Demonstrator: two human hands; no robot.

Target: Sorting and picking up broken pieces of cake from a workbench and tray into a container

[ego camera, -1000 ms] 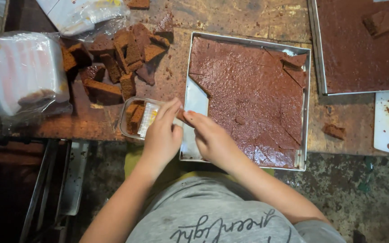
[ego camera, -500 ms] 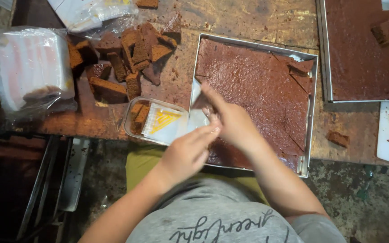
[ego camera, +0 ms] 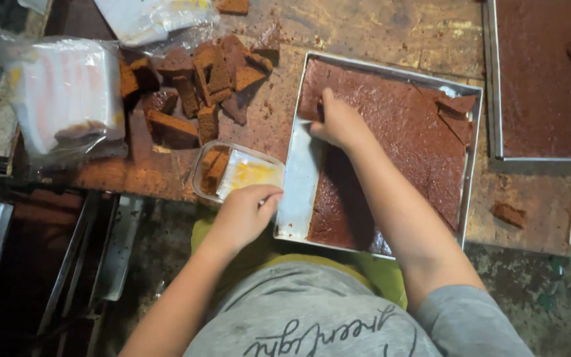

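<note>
Reaching into the metal tray at the table's near edge, my right hand pinches the brown cake slab; lifting gently should avoid crumbling it. My left hand steadies the clear tub.

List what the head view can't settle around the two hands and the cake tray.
- Right hand: fingertips curl under at the cake slab edge; grip hidden by the hand itself.
- Left hand: covers the near edge of the clear plastic container; hold cannot be told.
- Tray: near right corner hidden by the right forearm.
- Second tray: cut off by top and right edges.
</note>
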